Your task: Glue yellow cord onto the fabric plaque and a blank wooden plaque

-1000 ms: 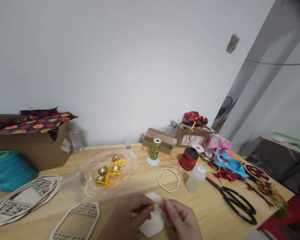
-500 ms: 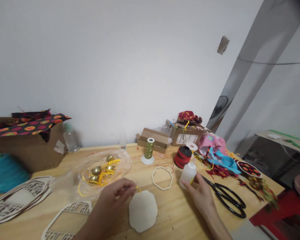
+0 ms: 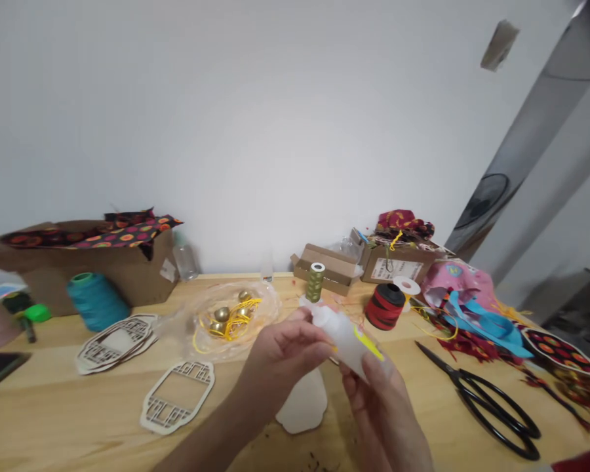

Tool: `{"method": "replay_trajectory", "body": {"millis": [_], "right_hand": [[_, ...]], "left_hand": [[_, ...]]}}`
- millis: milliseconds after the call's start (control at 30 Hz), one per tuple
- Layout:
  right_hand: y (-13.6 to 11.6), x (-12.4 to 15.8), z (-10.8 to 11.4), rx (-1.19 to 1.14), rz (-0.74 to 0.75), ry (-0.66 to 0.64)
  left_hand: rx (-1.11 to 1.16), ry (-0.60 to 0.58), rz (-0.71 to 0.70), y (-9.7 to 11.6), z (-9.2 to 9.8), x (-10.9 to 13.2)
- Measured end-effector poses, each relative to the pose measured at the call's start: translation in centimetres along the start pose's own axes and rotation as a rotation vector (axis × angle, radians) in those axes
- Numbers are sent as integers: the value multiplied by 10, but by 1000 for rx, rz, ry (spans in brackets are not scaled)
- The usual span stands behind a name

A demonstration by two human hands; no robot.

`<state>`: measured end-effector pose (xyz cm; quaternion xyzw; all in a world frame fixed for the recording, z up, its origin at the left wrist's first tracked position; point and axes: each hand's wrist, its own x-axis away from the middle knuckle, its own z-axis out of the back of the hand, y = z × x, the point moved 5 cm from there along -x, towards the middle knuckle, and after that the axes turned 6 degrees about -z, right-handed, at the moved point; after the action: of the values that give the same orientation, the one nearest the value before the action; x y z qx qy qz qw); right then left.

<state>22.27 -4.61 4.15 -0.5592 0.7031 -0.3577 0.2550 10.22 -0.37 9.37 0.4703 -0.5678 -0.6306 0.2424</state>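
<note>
A white translucent bottle with a yellow label point(image 3: 347, 337) is tilted up to the left, gripped by my right hand point(image 3: 383, 387). Close to its narrow end is my left hand point(image 3: 288, 351), with thumb and fingers pinched together; a speck of yellow shows at the fingertips, too small to make out. Below both hands, a pale plaque with a wavy outline point(image 3: 302, 406) lies flat on the wooden table point(image 3: 246, 439), its upper part covered by my left hand. The thin wooden outline frame is mostly hidden behind the hands.
Black scissors point(image 3: 491, 400) lie at right, near a red thread spool point(image 3: 385, 306). Behind stands a green spool point(image 3: 315, 283). Gold bells with yellow cord point(image 3: 233, 318) sit in plastic, left of centre. Lattice wooden frames point(image 3: 150, 400) and a teal thread cone point(image 3: 97, 301) are farther left.
My right hand has lifted the bottle, tilted it and brought it to my left hand, which has risen over the plaque's top. The view has shifted, showing more of the table's left side.
</note>
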Motion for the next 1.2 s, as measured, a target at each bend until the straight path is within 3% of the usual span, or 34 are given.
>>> {"method": "replay_trajectory", "body": {"millis": [67, 167, 233, 400, 533, 633, 700, 833, 900, 1067, 1200], "right_hand": [[5, 2, -3, -172, 41, 73], [7, 1, -15, -290, -9, 5], [5, -2, -17, -336, -75, -49], [-7, -7, 17, -422, -103, 77], [5, 4, 37, -269, -194, 72], [18, 14, 38, -153, -208, 33], [20, 18, 35, -95, -158, 66], [11, 16, 27, -93, -34, 145], [12, 11, 25, -173, -61, 141], [35, 2, 38, -251, -224, 158], [45, 7, 53, -89, -168, 130]], "left_hand": [[39, 35, -50, 0, -12, 3], [55, 10, -124, -3, -30, 8], [43, -12, -142, -7, -31, 9], [-157, -63, -29, -33, 13, 8], [-503, -281, 17, -54, 39, 17], [-552, -427, 18, -65, 40, 25], [-578, -456, 17, -67, 41, 28], [-571, -294, -21, -58, 57, 21], [-610, -253, -46, -52, 64, 19], [-799, -403, -79, -55, 57, 26], [-855, -497, -128, -65, 45, 37]]}}
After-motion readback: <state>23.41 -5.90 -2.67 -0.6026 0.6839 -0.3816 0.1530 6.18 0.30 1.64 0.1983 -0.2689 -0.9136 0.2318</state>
